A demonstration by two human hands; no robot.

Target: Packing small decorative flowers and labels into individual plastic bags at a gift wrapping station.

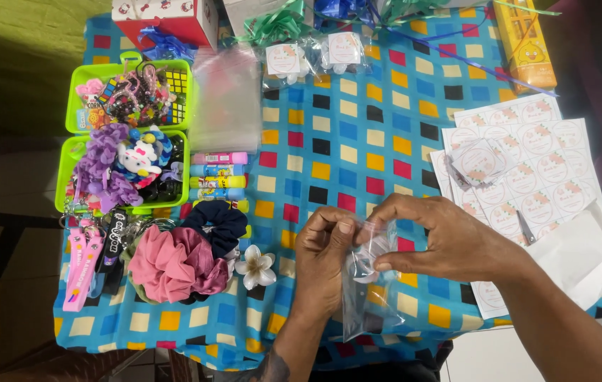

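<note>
A small clear plastic bag [370,283] is held above the near edge of the tabletop [357,134], which is covered by a blue cloth with coloured squares. The left hand [325,247] is closed around the bag's upper left edge, pinched between thumb and fingers. The right hand [442,237] is curled over the bag's top from the right, its fingertips pressed on the plastic. Something pale is seen inside the bag, but it is blurred by the film and partly covered by the fingers, so its kind cannot be told.

Just left of the bag a white fabric flower [255,267] is laid, and further left a pink scrunchie [166,263] and a navy scrunchie [217,223], touching each other. Beyond these, left of the bag, a row of small coloured tubes [219,175] is laid beside two lime green baskets [74,152] filled with trinkets too tangled to tell apart. Right of the bag, sheets of round stickers [541,166] are spread, partly under a white paper [583,255] that is cut off at the frame edge. Farther from the bag, a stack of empty clear bags [229,99] and two filled, labelled packets [315,55] are seen; ribbons and boxes at the far edge are cut off.
</note>
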